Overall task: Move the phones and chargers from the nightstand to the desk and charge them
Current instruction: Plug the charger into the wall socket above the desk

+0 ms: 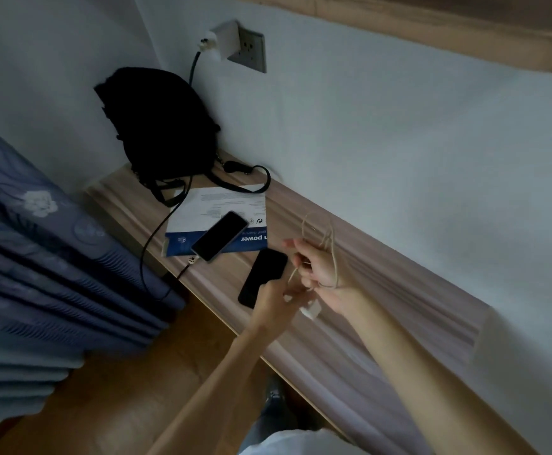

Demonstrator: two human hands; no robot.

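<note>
so the biggest thing here is the pale wall [399, 142] filling the upper right, then the blue bedding [54, 257] bunched down the left side of the frame. The wooden nightstand [399, 280] runs diagonally from the middle left down to the lower right. A black backpack [159, 126] sits at its far end, leaning into the corner in the upper left, with a white and blue sheet of paper [222, 205] lying just in front of it.

One phone [219, 236] lies screen-up on that paper, plugged into a black cable [150, 251] that drops over the edge and goes up to a white plug [220, 41] in the wall socket [251, 49] at the top. The second phone [263, 274], all dark, is near the middle of the frame over the nightstand's front edge. The left hand [274, 298] grips its lower end; can't tell if it's lifted or still lying flat.

The right hand [317, 267] is just beside it, fingers curled round a loose coil of beige cable [329, 238]. A small white charger block [310, 311] sits right under both hands, too blurry to say which one has it
</note>
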